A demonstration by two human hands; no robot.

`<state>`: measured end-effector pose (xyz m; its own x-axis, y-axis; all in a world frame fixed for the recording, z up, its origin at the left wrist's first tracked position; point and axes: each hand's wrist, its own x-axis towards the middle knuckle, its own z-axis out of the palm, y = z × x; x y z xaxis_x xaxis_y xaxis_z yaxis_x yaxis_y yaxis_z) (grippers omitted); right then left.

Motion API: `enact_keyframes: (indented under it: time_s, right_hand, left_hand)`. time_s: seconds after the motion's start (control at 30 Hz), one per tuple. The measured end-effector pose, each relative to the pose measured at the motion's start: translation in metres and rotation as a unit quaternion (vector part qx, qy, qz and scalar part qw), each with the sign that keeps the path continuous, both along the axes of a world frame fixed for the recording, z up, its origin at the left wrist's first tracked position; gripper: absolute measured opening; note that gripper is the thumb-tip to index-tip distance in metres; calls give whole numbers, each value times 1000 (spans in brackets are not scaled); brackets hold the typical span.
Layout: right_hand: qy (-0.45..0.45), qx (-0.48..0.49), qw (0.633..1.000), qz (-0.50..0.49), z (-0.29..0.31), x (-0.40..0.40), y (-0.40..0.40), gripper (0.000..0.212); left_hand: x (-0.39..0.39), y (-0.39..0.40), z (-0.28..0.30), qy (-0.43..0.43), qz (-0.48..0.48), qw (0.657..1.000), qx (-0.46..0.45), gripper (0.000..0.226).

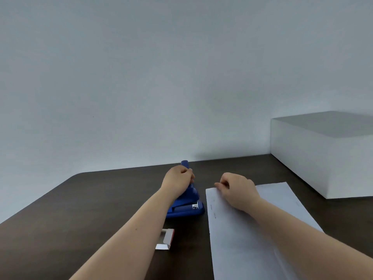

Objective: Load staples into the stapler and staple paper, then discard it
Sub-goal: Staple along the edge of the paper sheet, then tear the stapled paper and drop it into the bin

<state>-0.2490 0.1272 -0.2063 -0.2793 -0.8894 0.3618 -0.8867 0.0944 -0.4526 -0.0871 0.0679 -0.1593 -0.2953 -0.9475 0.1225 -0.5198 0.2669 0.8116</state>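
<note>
A blue stapler (186,209) stands on the dark table (90,199), its top arm swung up and open. My left hand (178,177) grips that raised arm near its upper end. To the right lies white paper (242,239) with two small staple marks near its left edge. My right hand (236,188) rests on the paper's far left corner, its fingers curled and pinched at the edge. A small open staple box (166,239), white and red, lies near the front, below the stapler.
A large white box (323,154) stands at the back right of the table, close to the paper's far corner. A pale wall runs behind the table. The table's far left corner is rounded.
</note>
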Motion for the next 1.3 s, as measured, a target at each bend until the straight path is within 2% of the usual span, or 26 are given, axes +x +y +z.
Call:
enact_keyframes:
  time_s: [0.1,0.23,0.43,0.6,0.73,0.8,0.87,0.93,1.0,1.07,1.17,1.23,1.3]
  right_hand:
    - [-7,-37,999,13,8,-3,10,25]
    - [2,-92,995,38,22,1,21,27]
    - [6,-106,993,47,33,7,35,25]
    - [4,-126,991,46,46,18,50,21]
    - [30,-97,994,30,67,24,66,29]
    - [-12,-76,996,38,82,30,80,33]
    - [-122,-24,989,76,96,43,98,50]
    - [-215,58,967,122,108,60,122,72]
    - [-246,120,947,167,115,75,145,82]
    - [-241,121,942,199,116,87,161,70]
    - [-298,35,941,159,116,89,172,26]
    - [-367,-5,918,148,116,79,179,13]
    - [-425,-23,890,165,118,67,188,11]
  left_hand:
    - [-3,14,3,1,-48,999,-9,27]
    - [-2,36,8,14,-88,996,-12,32]
    - [10,57,12,7,-132,990,45,21]
    - [19,70,24,44,-104,992,61,17]
    - [26,84,40,60,-65,995,44,13]
    - [29,93,50,95,-41,994,36,12]
    - [32,102,62,137,-11,990,23,12]
    - [34,116,76,181,6,983,17,14]
    - [35,132,88,218,-6,976,18,18]
    - [37,148,99,235,-39,971,17,21]
    - [42,166,108,231,-68,970,-20,28]
    - [51,167,109,264,-13,962,-62,32]
    - [64,160,104,311,56,945,-85,28]
